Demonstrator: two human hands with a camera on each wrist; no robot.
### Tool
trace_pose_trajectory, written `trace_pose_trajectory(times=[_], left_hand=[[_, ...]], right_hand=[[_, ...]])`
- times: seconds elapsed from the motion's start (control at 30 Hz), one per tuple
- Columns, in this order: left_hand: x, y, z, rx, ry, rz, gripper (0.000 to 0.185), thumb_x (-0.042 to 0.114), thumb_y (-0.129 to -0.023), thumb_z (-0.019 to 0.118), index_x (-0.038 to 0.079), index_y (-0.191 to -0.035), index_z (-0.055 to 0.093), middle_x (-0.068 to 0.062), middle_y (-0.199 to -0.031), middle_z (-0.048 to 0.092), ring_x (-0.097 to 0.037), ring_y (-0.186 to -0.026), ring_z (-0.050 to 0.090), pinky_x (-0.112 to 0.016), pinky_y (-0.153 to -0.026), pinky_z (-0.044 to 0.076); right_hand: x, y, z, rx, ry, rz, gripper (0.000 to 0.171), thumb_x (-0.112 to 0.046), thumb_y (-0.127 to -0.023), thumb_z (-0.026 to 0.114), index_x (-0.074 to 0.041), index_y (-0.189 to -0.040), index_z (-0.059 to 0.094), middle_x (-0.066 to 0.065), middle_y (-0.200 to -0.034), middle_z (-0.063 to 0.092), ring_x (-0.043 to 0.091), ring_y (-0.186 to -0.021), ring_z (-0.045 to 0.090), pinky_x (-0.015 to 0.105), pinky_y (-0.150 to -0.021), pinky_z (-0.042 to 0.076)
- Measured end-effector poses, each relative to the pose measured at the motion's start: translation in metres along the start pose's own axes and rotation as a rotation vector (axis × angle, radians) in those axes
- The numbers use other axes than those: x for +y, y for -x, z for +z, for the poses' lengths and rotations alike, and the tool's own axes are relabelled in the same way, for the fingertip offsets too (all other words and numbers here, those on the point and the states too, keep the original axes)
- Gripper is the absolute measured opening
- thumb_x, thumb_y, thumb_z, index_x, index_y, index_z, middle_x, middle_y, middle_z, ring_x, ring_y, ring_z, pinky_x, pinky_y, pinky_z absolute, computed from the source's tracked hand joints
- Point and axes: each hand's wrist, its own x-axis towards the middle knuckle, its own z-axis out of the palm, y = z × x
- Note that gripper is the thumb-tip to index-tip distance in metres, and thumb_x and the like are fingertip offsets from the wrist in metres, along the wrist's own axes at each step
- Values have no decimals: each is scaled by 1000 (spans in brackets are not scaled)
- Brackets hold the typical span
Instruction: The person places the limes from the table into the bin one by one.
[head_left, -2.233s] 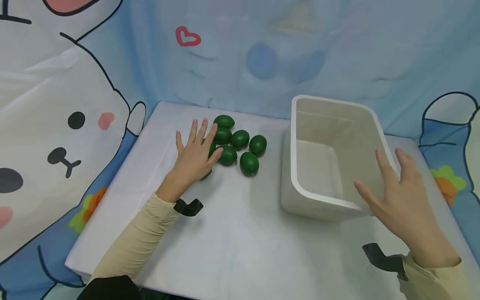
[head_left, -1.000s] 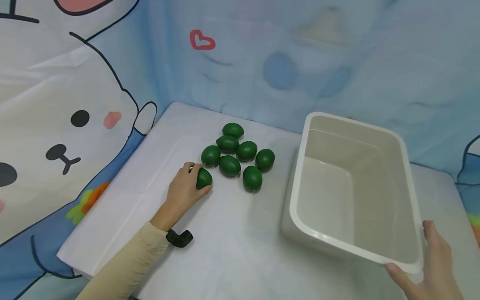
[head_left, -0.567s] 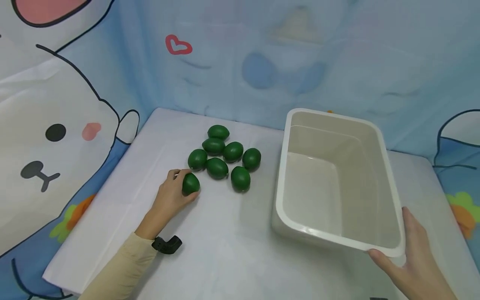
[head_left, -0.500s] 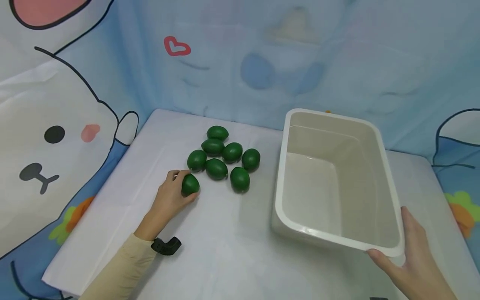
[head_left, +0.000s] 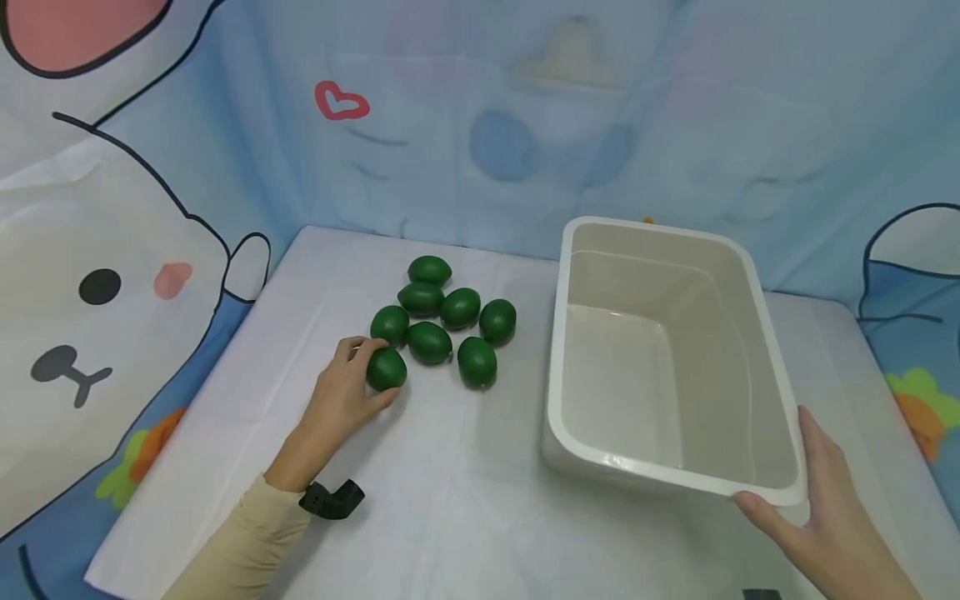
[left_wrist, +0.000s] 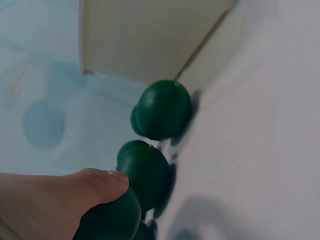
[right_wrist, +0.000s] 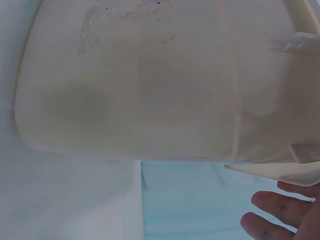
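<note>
Fingers of the left hand (head_left: 341, 400) curl around a green lime (head_left: 386, 369) at the near-left edge of a cluster of limes (head_left: 442, 321), left of frame centre. Right hand (head_left: 832, 521), lower right, grips the near corner of an empty cream bin (head_left: 757, 333). Bare white tablecloth (head_left: 465, 517) lies between the two hands. Cartoon bear backdrop (head_left: 97, 250) encloses the table. The right wrist is cut off by the frame's bottom edge
</note>
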Motion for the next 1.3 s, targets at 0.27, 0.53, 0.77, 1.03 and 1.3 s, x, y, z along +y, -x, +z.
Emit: trace_pose_trajectory(times=[0.27, 0.53, 0.77, 1.03, 1.3], left_hand=[[14, -4, -8, 29, 19, 83, 65, 24, -70, 85, 9, -126, 54, -20, -129, 47, -35, -102, 62, -47, -82, 54], [25, -7, -16, 29, 33, 150, 63, 24, -73, 83, 10, -126, 53, -17, -129, 47, -33, -105, 61, -44, -83, 54], [39, -9, -21, 13, 25, 193, 65, 26, -72, 83, 11, -127, 53, -14, -131, 48, -31, -105, 62, -43, -82, 55], [49, -11, -25, 13, -11, 249, 65, 32, -71, 83, 14, -126, 55, -11, -131, 51, -28, -107, 61, -42, -76, 56], [62, -15, -23, 42, -9, 348, 64, 34, -69, 85, 17, -124, 56, -8, -133, 52, -25, -111, 61, -39, -75, 57]], right_hand=[[-2, -3, 3, 11, -20, 13, 100, -11, -70, 83, -23, -150, 23, -5, -120, 46, -5, -92, 50, 10, -65, 47], [-4, -5, 7, 17, -12, 19, 97, -14, -71, 83, -20, -148, 26, 1, -119, 48, -3, -90, 49, 11, -65, 46], [-5, -6, 10, 9, 6, 14, 102, -18, -71, 84, -22, -150, 20, 9, -125, 47, -3, -93, 45, 6, -69, 42], [-7, -9, 17, -4, -8, 38, 101, -19, -74, 81, -25, -151, 16, 10, -132, 43, -1, -98, 44, 43, -75, 57], [-6, -19, 20, 10, -64, 0, 95, -15, -73, 81, -22, -149, 24, 0, -126, 48, 6, -93, 53, 18, -71, 53]])
